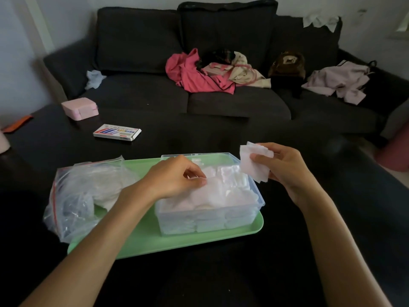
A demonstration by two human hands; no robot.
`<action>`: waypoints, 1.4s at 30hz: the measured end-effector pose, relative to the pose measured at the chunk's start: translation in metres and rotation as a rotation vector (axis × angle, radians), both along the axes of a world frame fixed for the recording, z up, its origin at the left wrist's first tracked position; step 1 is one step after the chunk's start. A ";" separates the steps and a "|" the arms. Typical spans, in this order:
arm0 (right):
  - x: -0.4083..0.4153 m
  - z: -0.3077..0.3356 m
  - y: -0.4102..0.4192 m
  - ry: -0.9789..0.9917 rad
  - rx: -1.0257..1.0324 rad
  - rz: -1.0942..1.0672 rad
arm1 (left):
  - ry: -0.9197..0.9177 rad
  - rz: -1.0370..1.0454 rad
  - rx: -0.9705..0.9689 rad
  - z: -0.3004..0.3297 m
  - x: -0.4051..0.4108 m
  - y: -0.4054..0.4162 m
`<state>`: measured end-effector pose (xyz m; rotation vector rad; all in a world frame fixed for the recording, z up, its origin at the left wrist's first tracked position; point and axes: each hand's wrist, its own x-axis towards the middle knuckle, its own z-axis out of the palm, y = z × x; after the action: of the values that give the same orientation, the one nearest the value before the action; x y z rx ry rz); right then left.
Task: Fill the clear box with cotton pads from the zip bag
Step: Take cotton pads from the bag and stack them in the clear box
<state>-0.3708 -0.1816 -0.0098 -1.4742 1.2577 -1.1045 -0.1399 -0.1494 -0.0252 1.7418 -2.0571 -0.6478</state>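
Observation:
The clear box (261,201) stands on a green tray (168,242), packed with white cotton pads (230,196) up to its rim. My left hand (174,177) reaches over the box from the left, its fingertips pinching a pad at the top of the pile. To the right of the box, my right hand (285,167) holds a small stack of square pads (254,161) in the air above the box's right edge. The zip bag (81,196), clear with a red seal strip, lies crumpled on the tray's left end with some pads inside.
The tray rests on a dark table. Farther back on the left lie a flat printed carton (117,132) and a pink case (80,108). Behind the table stands a dark sofa (141,91) strewn with clothes and a brown plush toy (287,63).

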 end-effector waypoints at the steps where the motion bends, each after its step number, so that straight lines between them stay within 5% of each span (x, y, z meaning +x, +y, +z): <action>1: 0.001 0.000 0.000 -0.002 -0.002 -0.001 | -0.013 -0.008 0.008 -0.001 0.000 0.000; 5: 0.005 0.001 -0.001 -0.009 0.012 0.020 | -0.070 -0.036 -0.006 -0.008 -0.004 0.003; 10: 0.007 0.001 -0.001 -0.023 0.026 0.031 | 0.004 -0.059 -0.278 -0.011 0.000 0.006; 15: 0.011 0.001 -0.001 -0.031 0.107 0.060 | -0.193 -0.306 -0.142 -0.006 -0.003 0.001; 21: 0.014 0.001 0.000 -0.095 0.318 0.160 | -0.408 -0.354 -0.050 0.007 -0.017 -0.007; 24: 0.018 -0.001 0.003 -0.209 0.357 0.159 | -0.013 -0.121 -0.067 0.031 -0.024 -0.007; 27: 0.023 -0.003 0.004 -0.355 0.375 0.078 | 0.473 0.009 0.177 0.044 -0.036 -0.003; 35: 0.013 0.002 0.007 -0.275 0.308 0.118 | 0.746 0.150 0.115 0.031 -0.039 -0.001; 39: 0.003 0.005 0.008 -0.084 0.186 0.165 | 0.659 0.105 0.196 0.026 -0.041 0.002; 42: -0.002 0.001 0.009 0.248 0.060 0.158 | 0.446 0.113 0.175 0.018 -0.045 0.001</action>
<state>-0.3731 -0.1731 -0.0088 -1.6718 1.3045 -0.7915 -0.1847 -0.1480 -0.0074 1.6077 -1.6269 -1.0941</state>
